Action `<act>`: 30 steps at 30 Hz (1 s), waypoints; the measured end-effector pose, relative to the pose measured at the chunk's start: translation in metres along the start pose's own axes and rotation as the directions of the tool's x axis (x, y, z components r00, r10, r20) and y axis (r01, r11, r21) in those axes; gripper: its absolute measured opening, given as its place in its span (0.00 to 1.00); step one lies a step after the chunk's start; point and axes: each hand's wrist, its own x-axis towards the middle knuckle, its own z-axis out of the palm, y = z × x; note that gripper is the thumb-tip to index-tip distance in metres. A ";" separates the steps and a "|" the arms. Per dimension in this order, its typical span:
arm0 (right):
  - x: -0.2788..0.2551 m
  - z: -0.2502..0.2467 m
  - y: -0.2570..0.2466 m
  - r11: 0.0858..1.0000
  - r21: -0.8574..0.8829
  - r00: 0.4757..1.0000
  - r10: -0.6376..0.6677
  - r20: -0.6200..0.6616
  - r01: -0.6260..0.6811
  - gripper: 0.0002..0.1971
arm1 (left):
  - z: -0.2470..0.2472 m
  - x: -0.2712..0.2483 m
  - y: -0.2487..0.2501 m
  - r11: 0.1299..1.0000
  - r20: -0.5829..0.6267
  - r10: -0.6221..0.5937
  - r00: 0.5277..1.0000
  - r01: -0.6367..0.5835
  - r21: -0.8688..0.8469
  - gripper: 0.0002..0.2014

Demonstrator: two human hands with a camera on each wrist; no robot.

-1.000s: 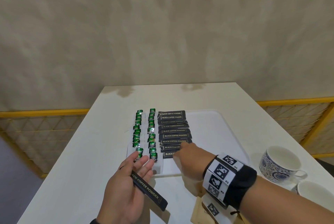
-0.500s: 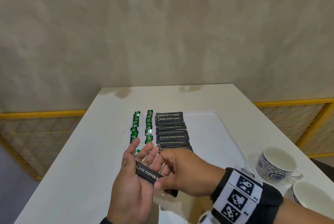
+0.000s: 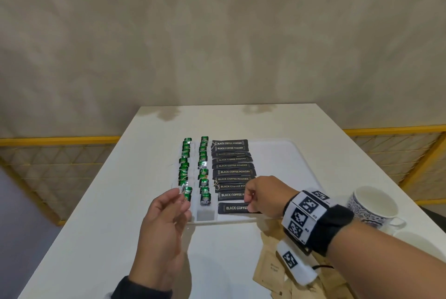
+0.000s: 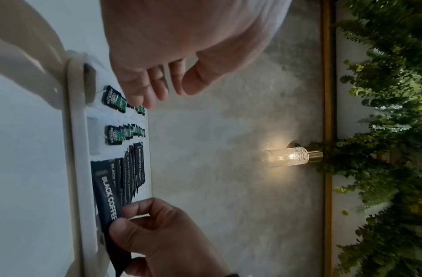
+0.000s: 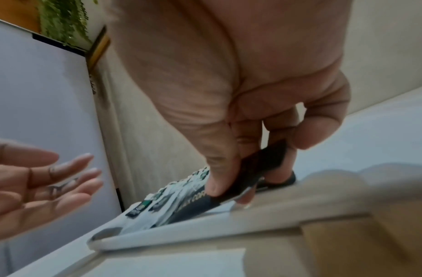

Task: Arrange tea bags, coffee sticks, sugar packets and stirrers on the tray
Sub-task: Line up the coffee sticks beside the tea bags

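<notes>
Brown packets (image 3: 272, 272) lie nearest, on the table (image 3: 241, 250) under the right forearm, just short of the tray's near rim. A marker band (image 3: 306, 216) wraps the right wrist.

Left hand (image 3: 161, 228) hovers above the table at the tray's near left corner, palm up, fingers relaxed and spread, holding nothing; the left wrist view (image 4: 158, 61) shows the same loose fingers over the tea bags.

Right hand (image 3: 263, 196) pinches the right end of the nearest coffee stick (image 3: 233, 208), thumb and fingers curled on it. In the right wrist view the thumb (image 5: 219, 168) presses the stick (image 5: 243, 180) from above with the fingers underneath; that end is tilted up off the tray, and the printed end lies low near the tray floor. The stick sits at the near end of the coffee column, closest to the tray's near rim (image 3: 229, 221).

On the white tray (image 3: 284, 170): two columns of green tea bags (image 3: 193, 173) on the left side, then one column of black coffee sticks (image 3: 233, 164) just to their right, running near to far and overlapping. The tray's right half is bare.

Right of the tray, a patterned cup (image 3: 371, 207) stands on the table; a second white cup's rim (image 3: 420, 242) shows nearer, partly hidden by the arm.

Far off: beige wall (image 3: 217, 45), yellow railing (image 3: 58, 140) on both sides.
</notes>
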 end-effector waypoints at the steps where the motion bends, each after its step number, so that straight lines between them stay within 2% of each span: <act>1: 0.002 0.002 -0.003 1.000 -0.012 1.000 0.006 -0.004 -0.006 0.05 | -0.001 -0.001 -0.001 1.000 0.001 -0.001 1.000 0.001 0.010 0.09; 4: 0.003 0.005 -0.009 0.995 -0.093 0.995 0.027 -0.092 -0.036 0.07 | -0.003 -0.003 -0.001 0.999 0.000 0.001 1.000 -0.001 0.032 0.08; 6: 0.000 0.005 -0.013 0.987 -0.162 0.988 -0.034 -0.150 0.009 0.05 | -0.004 -0.004 0.000 1.000 -0.005 -0.007 1.000 0.007 0.028 0.08; 8: -0.005 0.007 -0.016 0.971 -0.220 0.991 -0.108 -0.080 0.089 0.07 | -0.006 -0.004 0.002 1.000 -0.008 -0.017 1.000 0.017 0.017 0.08; 11: -0.011 0.017 -0.019 0.915 -0.371 0.987 -0.142 0.078 0.161 0.08 | -0.008 -0.004 0.002 1.000 0.001 -0.030 1.000 0.030 0.000 0.07; 15: -0.013 0.028 -0.019 0.867 -0.474 0.988 -0.117 0.099 0.150 0.10 | -0.006 -0.005 0.000 0.999 0.011 -0.049 0.999 0.049 0.006 0.07; 20: -0.015 0.032 -0.022 0.866 -0.487 0.992 -0.075 0.098 0.114 0.14 | -0.007 -0.004 -0.002 0.997 0.013 -0.072 0.997 0.072 0.003 0.06; 30: -0.016 0.028 -0.022 0.873 -0.477 0.991 -0.055 0.120 0.106 0.14 | -0.009 -0.008 0.000 0.997 0.010 -0.081 0.997 0.081 -0.004 0.06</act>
